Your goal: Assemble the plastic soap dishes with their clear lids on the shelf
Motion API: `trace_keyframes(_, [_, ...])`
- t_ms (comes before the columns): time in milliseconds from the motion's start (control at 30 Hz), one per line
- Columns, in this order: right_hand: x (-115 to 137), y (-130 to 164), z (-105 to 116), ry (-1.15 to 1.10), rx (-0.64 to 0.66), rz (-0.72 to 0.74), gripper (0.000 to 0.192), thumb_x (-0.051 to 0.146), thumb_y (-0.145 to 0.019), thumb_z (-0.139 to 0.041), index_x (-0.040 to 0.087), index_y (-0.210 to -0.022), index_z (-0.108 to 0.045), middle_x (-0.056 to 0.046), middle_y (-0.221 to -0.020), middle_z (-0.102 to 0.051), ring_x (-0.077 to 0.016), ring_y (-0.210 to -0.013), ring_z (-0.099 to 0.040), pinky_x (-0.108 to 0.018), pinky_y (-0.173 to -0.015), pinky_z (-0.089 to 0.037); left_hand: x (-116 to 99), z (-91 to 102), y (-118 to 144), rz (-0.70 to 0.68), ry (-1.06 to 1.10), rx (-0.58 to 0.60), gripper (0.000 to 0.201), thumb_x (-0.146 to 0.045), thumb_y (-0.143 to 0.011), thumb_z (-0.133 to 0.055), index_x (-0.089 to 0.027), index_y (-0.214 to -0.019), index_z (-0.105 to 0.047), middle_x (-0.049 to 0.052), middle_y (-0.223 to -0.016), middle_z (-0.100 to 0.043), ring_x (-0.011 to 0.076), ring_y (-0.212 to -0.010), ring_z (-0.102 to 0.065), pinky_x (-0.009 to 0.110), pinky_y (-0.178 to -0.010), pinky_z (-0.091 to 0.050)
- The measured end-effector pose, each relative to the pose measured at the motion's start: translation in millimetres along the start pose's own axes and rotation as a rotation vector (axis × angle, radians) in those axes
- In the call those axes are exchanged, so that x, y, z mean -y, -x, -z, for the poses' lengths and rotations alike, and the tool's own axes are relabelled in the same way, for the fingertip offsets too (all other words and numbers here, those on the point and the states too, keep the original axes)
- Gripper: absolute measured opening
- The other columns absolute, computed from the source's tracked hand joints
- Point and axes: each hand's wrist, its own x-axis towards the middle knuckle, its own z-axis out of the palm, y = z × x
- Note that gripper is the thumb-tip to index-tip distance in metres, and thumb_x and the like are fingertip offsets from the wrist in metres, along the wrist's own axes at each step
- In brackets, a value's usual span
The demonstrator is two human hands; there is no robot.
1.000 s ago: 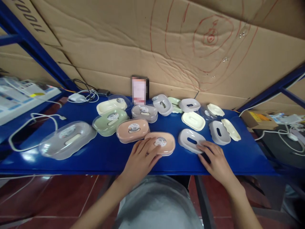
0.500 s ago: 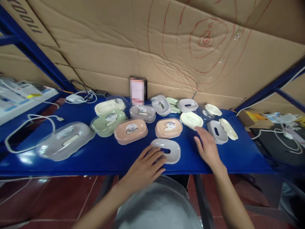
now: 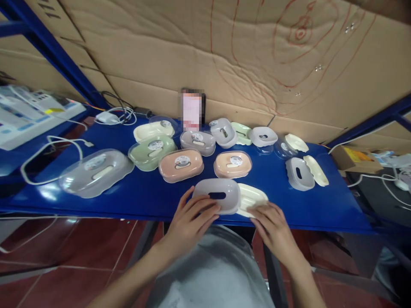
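Since half a second ago, the cream oval plastic soap-dish tray (image 3: 253, 197) has come from the back rows to the near edge of the blue tabletop (image 3: 321, 205), and it now sits touching the right side of the grey oval plastic soap-dish insert with a slot (image 3: 217, 196). With the grey insert as landmark: the left hand (image 3: 189, 218) lies just in front of it, fingers spread and resting on its near rim, not clamped around it; the right hand (image 3: 272, 224) lies to its right and slightly nearer the person, fingers flat and loose on the cream tray's near edge. Just behind the insert stands a closed peach soap box with a clear lid (image 3: 233, 164). Both pieces lie close to the tabletop's front edge, so a careless pull or nudge could probably tip either onto the red tiled floor (image 3: 80, 261), since neither hand truly grips its piece.
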Motion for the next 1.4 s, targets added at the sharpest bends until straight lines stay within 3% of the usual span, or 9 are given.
trace_keyframes(167, [13, -19, -23, -0.073, -0.255, 0.077, 0.054, 0.028, -0.100, -0.075, 0.024, -0.150, -0.058, -0.016, -0.141, -0.065, -0.0321, -0.140, -0.060, -0.051, -0.109, -0.058, -7, -21.3, -12, -0.015, 0.003, 0.051, 0.018, -0.019, -0.107, -0.064, -0.022, -0.123, -0.071, 0.003, -0.118, -0.078, 0.0192, -0.114, -0.071, 0.052, -0.130, -0.034])
trace_keyframes(300, [2, -32, -20, -0.045, -0.124, 0.144, 0.056, 0.028, -0.102, -0.072, 0.029, -0.155, -0.055, -0.013, -0.156, -0.060, -0.0350, -0.151, -0.051, -0.059, -0.117, -0.053, -10, -27.7, -10, -0.050, -0.015, 0.083, 0.027, -0.022, -0.109, -0.060, -0.021, -0.135, -0.066, 0.007, -0.131, -0.073, 0.0214, -0.128, -0.066, 0.053, -0.131, -0.034])
trace_keyframes(500, [-11, -27, -12, -0.122, -0.103, 0.100, 0.042, 0.023, -0.103, -0.070, 0.026, -0.144, -0.064, -0.010, -0.138, -0.073, -0.0308, -0.141, -0.062, -0.054, -0.112, -0.059, -8, -32.5, -7, -0.073, -0.077, 0.150, 0.032, -0.026, -0.109, -0.059, -0.020, -0.140, -0.064, 0.012, -0.145, -0.066, 0.0281, -0.142, -0.058, 0.058, -0.127, -0.041])
trace_keyframes(833, [-10, -31, -1, -0.059, 0.037, 0.224, 0.047, 0.020, -0.106, -0.063, 0.027, -0.152, -0.061, -0.009, -0.145, -0.071, -0.0286, -0.141, -0.063, -0.054, -0.116, -0.056, -5, -25.2, -6, -0.059, -0.058, 0.246, 0.027, -0.013, -0.107, -0.056, -0.018, -0.132, -0.066, 0.010, -0.125, -0.074, 0.0249, -0.122, -0.065, 0.045, -0.107, -0.052])
trace_keyframes(933, [-27, -72, 15, -0.035, -0.038, 0.243, 0.040, 0.024, -0.106, -0.063, 0.027, -0.146, -0.066, -0.009, -0.138, -0.075, -0.0278, -0.135, -0.067, -0.053, -0.115, -0.055, -3, -21.9, -6, -0.033, -0.038, 0.239, 0.024, -0.019, -0.108, -0.058, -0.020, -0.130, -0.066, 0.009, -0.125, -0.072, 0.0252, -0.123, -0.064, 0.046, -0.111, -0.049])
trace_keyframes(1033, [-43, -148, 20, 0.079, -0.097, 0.199, 0.035, 0.027, -0.110, -0.057, 0.023, -0.143, -0.068, -0.012, -0.145, -0.070, -0.0289, -0.138, -0.063, -0.051, -0.117, -0.051, -2, -20.8, -6, -0.021, -0.020, 0.225, 0.023, -0.021, -0.107, -0.058, -0.019, -0.128, -0.066, 0.010, -0.127, -0.071, 0.0262, -0.125, -0.062, 0.046, -0.110, -0.049])
trace_keyframes(1167, [-55, -261, -3, 0.198, 0.052, 0.212, 0.054, 0.040, -0.109, -0.058, 0.016, -0.157, -0.055, -0.017, -0.168, -0.047, -0.0352, -0.153, -0.048, -0.054, -0.121, -0.043, -1, -20.7, -6, -0.020, -0.001, 0.217, 0.023, -0.020, -0.108, -0.056, -0.019, -0.128, -0.066, 0.011, -0.127, -0.070, 0.0259, -0.125, -0.062, 0.044, -0.108, -0.051])
trace_keyframes(1233, [-58, -303, -21, 0.198, 0.076, 0.208, 0.066, 0.051, -0.105, -0.060, 0.010, -0.157, -0.054, -0.020, -0.166, -0.048, -0.0353, -0.151, -0.051, -0.050, -0.120, -0.044, 0, -19.9, -6, -0.021, 0.014, 0.218, 0.024, -0.020, -0.108, -0.057, -0.018, -0.130, -0.065, 0.011, -0.126, -0.070, 0.0261, -0.125, -0.062, 0.044, -0.107, -0.052])
trace_keyframes(1400, [-67, -329, -33, 0.156, -0.011, 0.093, 0.049, 0.047, -0.103, -0.068, 0.012, -0.138, -0.071, -0.014, -0.145, -0.069, -0.0267, -0.127, -0.072, -0.040, -0.109, -0.058, 1, -18.5, -4, 0.014, 0.066, 0.189, 0.022, -0.020, -0.107, -0.058, -0.020, -0.127, -0.067, 0.010, -0.126, -0.071, 0.0254, -0.125, -0.063, 0.043, -0.107, -0.054])
